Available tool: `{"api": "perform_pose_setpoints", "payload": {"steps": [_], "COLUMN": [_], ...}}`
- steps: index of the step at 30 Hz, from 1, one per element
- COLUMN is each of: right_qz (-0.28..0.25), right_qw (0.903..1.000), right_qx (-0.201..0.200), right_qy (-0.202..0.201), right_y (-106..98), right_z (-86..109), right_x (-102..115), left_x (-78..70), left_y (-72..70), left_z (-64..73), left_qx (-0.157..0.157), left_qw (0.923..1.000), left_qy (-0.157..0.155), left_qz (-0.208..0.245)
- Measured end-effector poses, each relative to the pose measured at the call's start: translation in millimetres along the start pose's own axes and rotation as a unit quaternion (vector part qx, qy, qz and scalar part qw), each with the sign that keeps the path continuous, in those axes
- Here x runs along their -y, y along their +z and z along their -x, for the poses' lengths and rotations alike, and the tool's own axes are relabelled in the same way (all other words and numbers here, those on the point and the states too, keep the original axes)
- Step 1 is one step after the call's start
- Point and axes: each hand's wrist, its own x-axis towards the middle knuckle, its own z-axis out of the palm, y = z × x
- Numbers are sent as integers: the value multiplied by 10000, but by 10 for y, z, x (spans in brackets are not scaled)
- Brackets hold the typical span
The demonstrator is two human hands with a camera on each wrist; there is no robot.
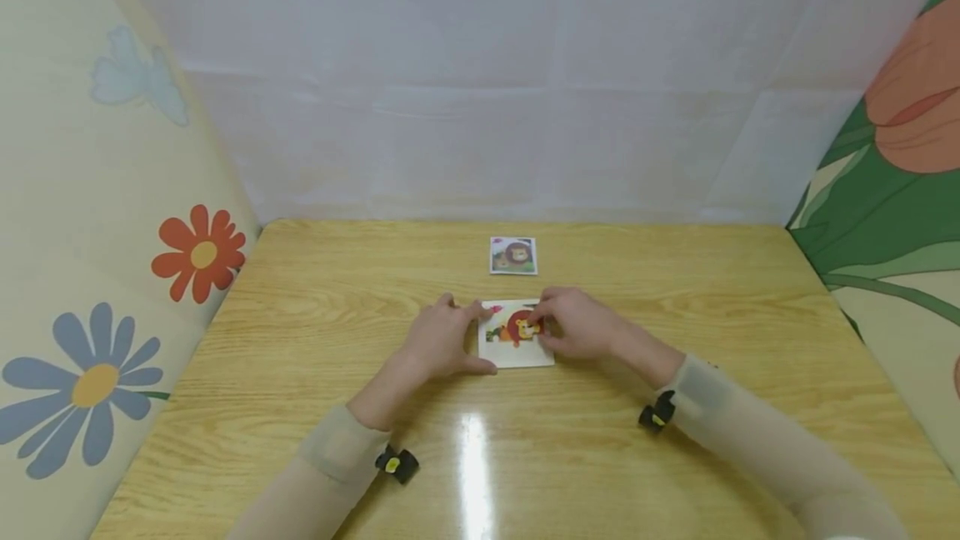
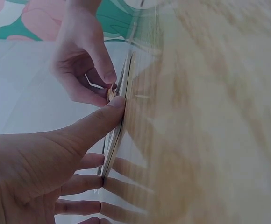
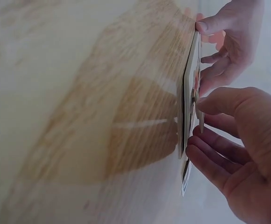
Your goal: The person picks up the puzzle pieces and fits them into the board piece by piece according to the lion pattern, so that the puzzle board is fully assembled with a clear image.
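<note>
A white-bordered puzzle board [image 1: 516, 357] with a partly filled lion picture [image 1: 514, 327] lies flat on the table between the hands. My left hand [image 1: 444, 342] holds the board's left side, thumb at the near edge and fingertips toward the far edge. Over the picture's right part, my right hand [image 1: 581, 323] pinches a small flat puzzle piece [image 3: 201, 122] between thumb and fingers. Seen from the right wrist, that piece stands tilted close against the board's face. Fingers hide part of the picture in the head view.
Beyond the board lies a square card [image 1: 513, 257] with a lion picture. The wooden table [image 1: 360, 273] ends at a white cloth backdrop [image 1: 480, 90]. Flower-patterned panels [image 1: 82, 273] flank both sides. A bright reflection crosses the near tabletop.
</note>
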Motion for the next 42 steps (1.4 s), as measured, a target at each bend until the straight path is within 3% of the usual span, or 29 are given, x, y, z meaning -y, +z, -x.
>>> {"api": "perform_pose_setpoints", "payload": {"steps": [25,42], "right_qz": [197,241], "right_qw": [9994,9993], "right_qx": [26,-154], "right_qy": [297,231], "right_y": [89,119], "right_z": [-7,-31], "right_x": [15,10], "left_x": [32,29], "left_y": [33,33], "left_z": [-18,-15], "left_qx": [8,-15], "left_qw": [10000,10000], "left_qy": [7,-10], "left_qz": [-93,-55]}}
